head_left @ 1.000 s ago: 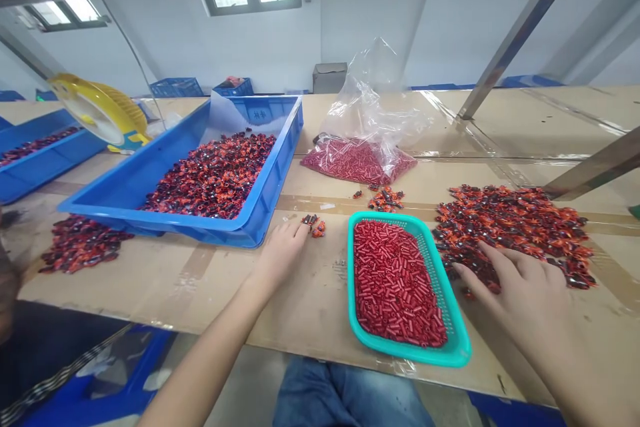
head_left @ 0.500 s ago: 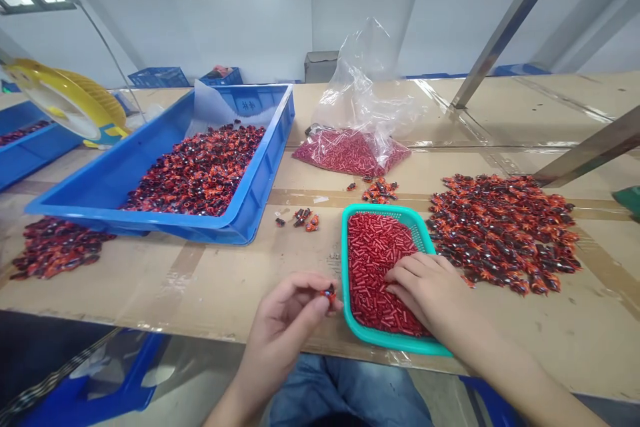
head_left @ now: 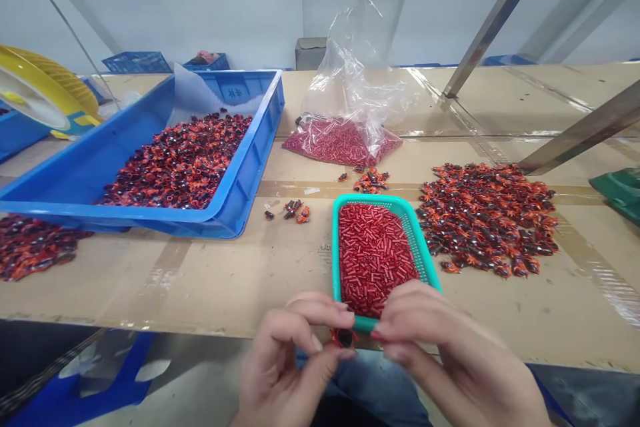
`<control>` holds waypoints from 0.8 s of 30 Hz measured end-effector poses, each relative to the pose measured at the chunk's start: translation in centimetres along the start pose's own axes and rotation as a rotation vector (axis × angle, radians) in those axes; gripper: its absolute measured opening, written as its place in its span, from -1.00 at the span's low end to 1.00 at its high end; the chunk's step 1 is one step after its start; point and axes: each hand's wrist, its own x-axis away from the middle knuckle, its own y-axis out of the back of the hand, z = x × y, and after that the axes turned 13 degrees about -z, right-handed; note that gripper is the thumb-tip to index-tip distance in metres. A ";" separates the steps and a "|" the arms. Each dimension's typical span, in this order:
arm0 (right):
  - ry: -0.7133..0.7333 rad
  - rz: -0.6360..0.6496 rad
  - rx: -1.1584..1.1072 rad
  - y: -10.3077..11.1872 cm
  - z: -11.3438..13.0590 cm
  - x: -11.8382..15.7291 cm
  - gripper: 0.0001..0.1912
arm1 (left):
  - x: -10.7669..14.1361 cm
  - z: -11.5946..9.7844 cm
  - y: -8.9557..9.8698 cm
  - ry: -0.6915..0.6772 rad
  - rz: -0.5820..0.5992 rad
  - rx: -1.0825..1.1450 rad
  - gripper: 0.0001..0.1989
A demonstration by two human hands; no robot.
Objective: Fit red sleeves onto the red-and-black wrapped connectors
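Observation:
Between the thumb and fingers of my left hand (head_left: 300, 353) is a small black-and-orange plastic piece (head_left: 344, 337), its dark round end facing up. My right hand (head_left: 440, 340), just to its right, pinches a small red tube (head_left: 377, 334), mostly hidden by the fingertips. The two hands are close together but apart, over the table's front edge. Right behind them stands a green plastic basket (head_left: 337, 260) holding many loose red tubes (head_left: 373, 253).
A blue tray (head_left: 240, 213) of black-and-orange pieces stands at left. A pile of similar pieces (head_left: 485, 220) lies right of the basket, another pile (head_left: 35, 247) far left. Behind are a clear bag (head_left: 345, 137) of red tubes and metal posts (head_left: 500, 20). A yellow fan (head_left: 45, 90) stands left.
My right hand has come out of the basket with a red tube and moved towards my left hand. My left hand has lowered slightly, turning the piece. The view has shifted.

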 end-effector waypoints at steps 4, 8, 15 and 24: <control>0.103 0.027 0.066 -0.5 1.2 -0.1 -0.88 | 0.3 -0.1 0.0 -0.095 0.030 -0.052 -0.75; 0.180 -0.013 0.177 -0.8 1.1 0.2 -0.94 | 0.0 -0.3 0.1 -0.206 0.063 -0.155 -0.72; 0.185 -0.017 0.213 -0.6 1.3 0.0 -0.91 | -0.7 -0.6 -0.1 -0.370 0.133 -0.382 -0.65; 0.201 -0.022 0.208 -0.9 1.1 0.4 -0.91 | -0.6 -0.8 -0.6 -0.414 0.141 -0.441 -0.62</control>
